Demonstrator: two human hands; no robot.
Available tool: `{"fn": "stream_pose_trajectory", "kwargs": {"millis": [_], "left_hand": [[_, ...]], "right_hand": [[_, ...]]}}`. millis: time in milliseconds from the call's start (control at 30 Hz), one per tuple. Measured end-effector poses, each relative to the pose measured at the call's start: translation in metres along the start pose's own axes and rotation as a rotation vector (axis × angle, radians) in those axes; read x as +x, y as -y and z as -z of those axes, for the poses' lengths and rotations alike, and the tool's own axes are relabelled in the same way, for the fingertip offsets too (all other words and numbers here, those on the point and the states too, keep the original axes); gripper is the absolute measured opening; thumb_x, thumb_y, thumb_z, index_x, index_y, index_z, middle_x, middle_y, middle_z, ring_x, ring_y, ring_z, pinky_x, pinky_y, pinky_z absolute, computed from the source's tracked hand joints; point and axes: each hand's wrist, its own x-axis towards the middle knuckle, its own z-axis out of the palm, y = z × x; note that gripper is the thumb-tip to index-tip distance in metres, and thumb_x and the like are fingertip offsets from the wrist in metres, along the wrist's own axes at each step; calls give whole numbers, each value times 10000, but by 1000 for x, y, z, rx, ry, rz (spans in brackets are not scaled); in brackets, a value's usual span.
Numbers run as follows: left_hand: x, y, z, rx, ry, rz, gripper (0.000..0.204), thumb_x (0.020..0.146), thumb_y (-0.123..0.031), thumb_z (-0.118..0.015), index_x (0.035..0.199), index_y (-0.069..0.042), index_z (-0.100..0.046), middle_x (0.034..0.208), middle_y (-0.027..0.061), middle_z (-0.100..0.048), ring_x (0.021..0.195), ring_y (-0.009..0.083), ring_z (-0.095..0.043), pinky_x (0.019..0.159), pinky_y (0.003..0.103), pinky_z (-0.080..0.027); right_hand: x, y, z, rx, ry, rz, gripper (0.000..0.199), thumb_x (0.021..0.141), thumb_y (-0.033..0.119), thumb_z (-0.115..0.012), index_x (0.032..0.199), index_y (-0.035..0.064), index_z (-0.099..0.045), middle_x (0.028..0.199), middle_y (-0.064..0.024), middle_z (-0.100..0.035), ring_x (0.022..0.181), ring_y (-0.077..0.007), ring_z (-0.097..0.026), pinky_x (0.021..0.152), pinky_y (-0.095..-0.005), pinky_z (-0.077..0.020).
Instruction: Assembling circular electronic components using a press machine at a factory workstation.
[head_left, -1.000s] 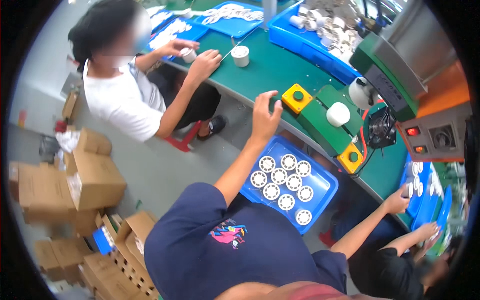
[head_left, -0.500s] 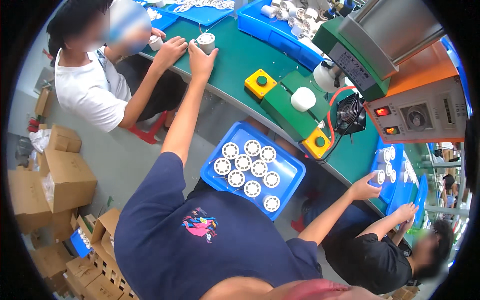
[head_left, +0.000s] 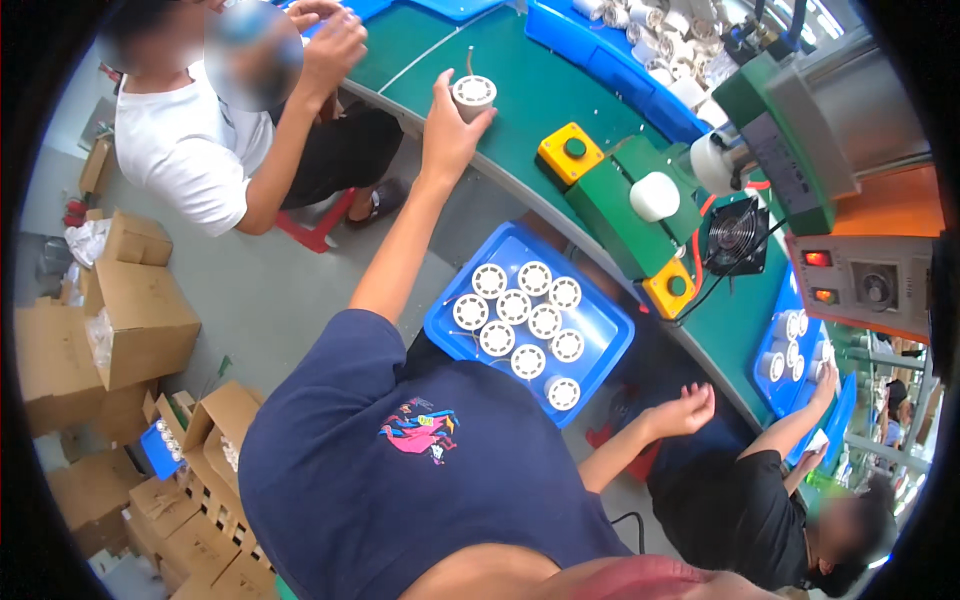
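My left hand (head_left: pixel 452 135) is closed around a white round housing (head_left: pixel 474 92) with a slotted top, at the bench's near edge. A short wire sticks up behind that housing. My right hand (head_left: pixel 683 412) is off the bench at the right, palm up, fingers loosely curled and apart, with nothing visible in it. A blue tray (head_left: pixel 600 352) rests in front of my body and carries several similar slotted white housings (head_left: pixel 513 306), some with thin wires. Right of the press, another blue tray (head_left: pixel 768 392) holds several more white housings (head_left: pixel 790 325).
A green press base (head_left: pixel 625 205) with yellow button boxes (head_left: pixel 571 152), a black fan (head_left: pixel 738 235) and an orange control box (head_left: pixel 865 285) occupy the bench. A blue bin (head_left: pixel 610 75) of white parts stands behind. Co-workers sit left (head_left: pixel 185 150) and right (head_left: pixel 730 500). Cardboard boxes (head_left: pixel 150 320) are stacked at left.
My right hand has let go of a white housing at the right tray and drawn back toward me. My left hand keeps its housing. The left co-worker's hands have lifted from the bench.
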Motion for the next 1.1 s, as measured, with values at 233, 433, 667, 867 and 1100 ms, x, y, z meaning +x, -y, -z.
{"fn": "stream_pose_trajectory", "kwargs": {"millis": [233,433,667,867,1100], "left_hand": [[-116,-75,28,-115,284,-27,825,808,-191,-877,1467,-27,-408,1271,214,-649,1171,335,-666,1001,400,-518],[-175,-117,17,-243,524,-52,858,804,-130,-872,1502,-30,-383,1331,204,-627,1217,332,-639,1007,399,-518],[-195,-127,2,-243,642,-216,836,760,16,-776,1501,-43,-394,1380,206,-584,1237,409,-610,990,447,-531],[-195,-131,-12,-286,660,-251,761,755,36,-770,1451,-59,-478,1343,202,-603,1192,412,-633,961,443,-547],[-140,-152,-43,-425,588,-528,725,728,94,-761,1397,-87,-550,1317,172,-648,1177,386,-657,925,416,-574]], "right_hand": [[-92,126,-39,355,718,27,276,961,10,-675,1234,-25,-648,1126,-93,-677,1007,-160,-655,892,-282,-532],[-106,160,-79,189,1161,405,850,745,192,-891,1464,0,-481,1352,-203,-576,1228,-331,-601,999,-409,-509],[-92,144,-57,106,1091,387,653,754,160,-870,1318,-12,-589,1238,-182,-655,1140,-336,-662,985,-397,-515],[-93,141,-54,134,1012,177,636,759,155,-872,1312,8,-596,1247,-164,-655,1156,-287,-658,980,-371,-510],[-76,163,-81,311,850,205,628,772,149,-858,1332,37,-597,1279,-151,-650,1190,-287,-647,1021,-374,-501]]}}
